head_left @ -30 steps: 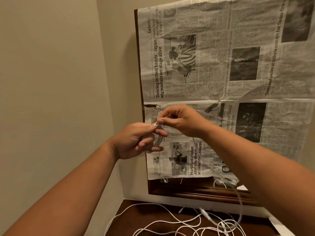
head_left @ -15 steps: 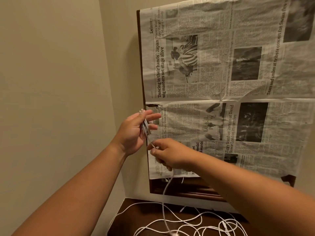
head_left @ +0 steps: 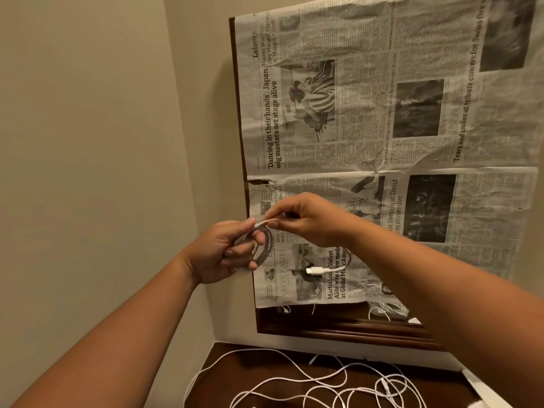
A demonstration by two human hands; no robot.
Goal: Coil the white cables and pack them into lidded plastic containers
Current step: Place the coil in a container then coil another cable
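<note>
The left hand (head_left: 226,251) grips the cable coil (head_left: 264,245) held up before the newspaper (head_left: 382,119) while the right hand (head_left: 306,222) pinches its tail (head_left: 264,223), so I'd lay that final turn the same size and tuck the dangling plug (head_left: 316,271) through snugly.

dim warm light, wide-angle edge distortion

Two bare forearms reach up and forward from the lower corners and meet near mid-frame. The left hand (head_left: 223,254) has its fingers curled through a small coil of thin white cable (head_left: 265,245), with the thumb on top. The right hand (head_left: 309,222), just beside it and slightly higher, pinches the cable's strand between thumb and forefinger, other fingers loosely bent.
</note>
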